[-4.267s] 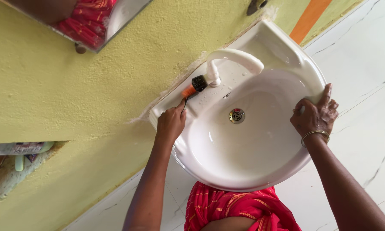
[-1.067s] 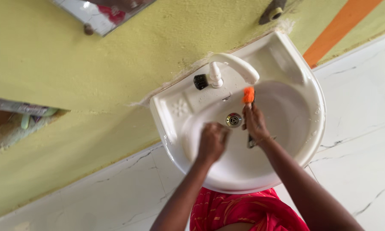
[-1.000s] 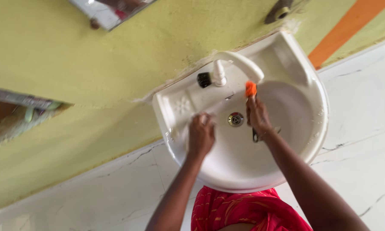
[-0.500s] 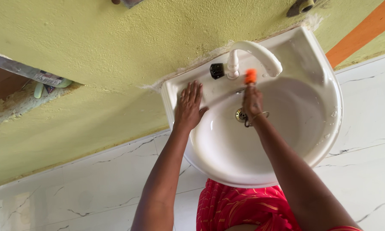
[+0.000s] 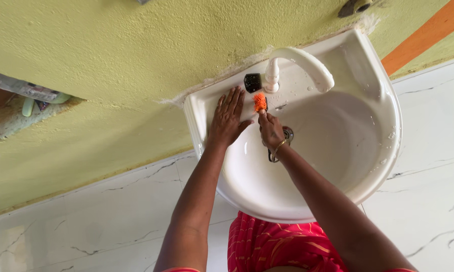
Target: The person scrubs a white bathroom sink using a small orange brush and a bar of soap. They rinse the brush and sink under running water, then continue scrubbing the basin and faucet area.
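The orange-bristled brush (image 5: 260,102) stands against the white basin's (image 5: 383,121) back ledge just below the black tap knob (image 5: 252,82), its handle gripped in the closed right hand (image 5: 271,130), while the left hand (image 5: 227,119) lies open and flat just beside the bristles.

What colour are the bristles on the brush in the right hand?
Orange bristles, on the brush held by the right hand; clearest in the head view.

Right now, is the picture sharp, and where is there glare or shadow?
Head view: mostly sharp, daylight even; the brush head is slightly soft. Wet glints on the sink rim and tap; soft shadow in the basin under the right hand.
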